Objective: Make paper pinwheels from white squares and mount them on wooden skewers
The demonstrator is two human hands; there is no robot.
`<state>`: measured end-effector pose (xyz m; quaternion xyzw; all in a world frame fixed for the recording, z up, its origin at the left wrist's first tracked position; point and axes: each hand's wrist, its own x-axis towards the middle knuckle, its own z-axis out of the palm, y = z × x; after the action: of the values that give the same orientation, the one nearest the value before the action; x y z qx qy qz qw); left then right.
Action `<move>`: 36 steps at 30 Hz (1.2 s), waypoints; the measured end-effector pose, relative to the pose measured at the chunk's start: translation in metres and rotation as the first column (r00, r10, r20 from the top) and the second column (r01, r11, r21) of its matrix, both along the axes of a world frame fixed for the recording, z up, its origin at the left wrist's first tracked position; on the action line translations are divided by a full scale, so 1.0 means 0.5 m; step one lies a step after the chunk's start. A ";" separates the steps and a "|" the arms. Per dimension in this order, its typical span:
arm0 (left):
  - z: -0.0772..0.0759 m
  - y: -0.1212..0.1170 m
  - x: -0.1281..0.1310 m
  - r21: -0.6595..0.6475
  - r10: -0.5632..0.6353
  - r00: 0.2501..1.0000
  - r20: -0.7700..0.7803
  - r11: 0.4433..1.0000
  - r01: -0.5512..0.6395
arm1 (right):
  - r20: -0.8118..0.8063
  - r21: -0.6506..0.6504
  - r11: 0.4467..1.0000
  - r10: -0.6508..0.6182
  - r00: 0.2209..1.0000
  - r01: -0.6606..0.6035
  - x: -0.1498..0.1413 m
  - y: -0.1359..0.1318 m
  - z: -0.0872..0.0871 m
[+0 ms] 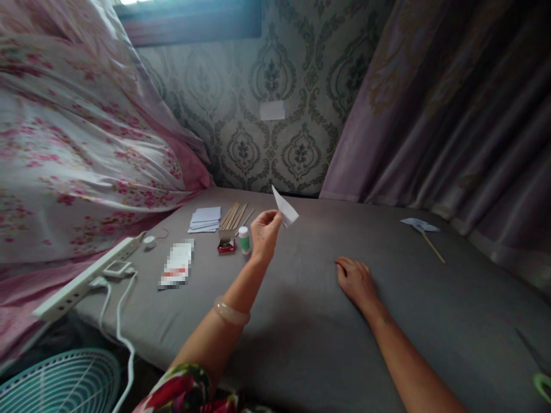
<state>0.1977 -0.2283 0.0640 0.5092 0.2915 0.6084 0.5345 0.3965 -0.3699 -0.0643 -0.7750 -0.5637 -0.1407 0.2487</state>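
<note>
Raised over the middle of the table, my left hand point(265, 235) pinches a folded piece of white paper point(284, 207) between thumb and fingers. My right hand point(355, 279) rests on the grey cloth point(310, 344) with its fingers curled down; whether anything lies beneath them is hidden. Just left of my left hand stands a small white bottle with a green label point(244, 241). Beside it is a small open red box point(226, 245) with small items inside. Behind these lie several thin wooden sticks point(233, 217) and a stack of white paper point(205, 219).
A paper pinwheel on a stick point(424, 227) lies at the far right. Green-handled scissors point(541, 385) sit at the right edge. On the left are a power strip point(86, 281) with white cables, a white packet point(177, 264), a small white roll point(149, 242) and a fan point(60, 381).
</note>
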 end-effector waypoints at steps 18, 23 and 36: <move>-0.121 -0.057 0.073 -0.593 -0.407 0.827 0.388 0.577 0.562 | -0.714 0.235 0.971 0.147 0.684 0.036 -0.025 0.005 0.056; -0.131 -0.069 0.075 -0.581 -0.495 0.752 0.436 0.483 0.655 | -0.956 0.294 0.951 0.292 0.036 0.096 -0.059 0.007 0.102; -0.137 -0.090 0.068 -0.555 -0.649 0.680 0.340 0.446 0.703 | -0.932 0.357 0.882 0.358 0.055 0.306 -0.058 0.009 0.089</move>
<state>0.2317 -0.2733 -0.0042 0.3406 0.2339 0.2233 0.8828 0.3676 -0.3653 -0.0199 -0.5566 -0.1959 0.3046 0.7477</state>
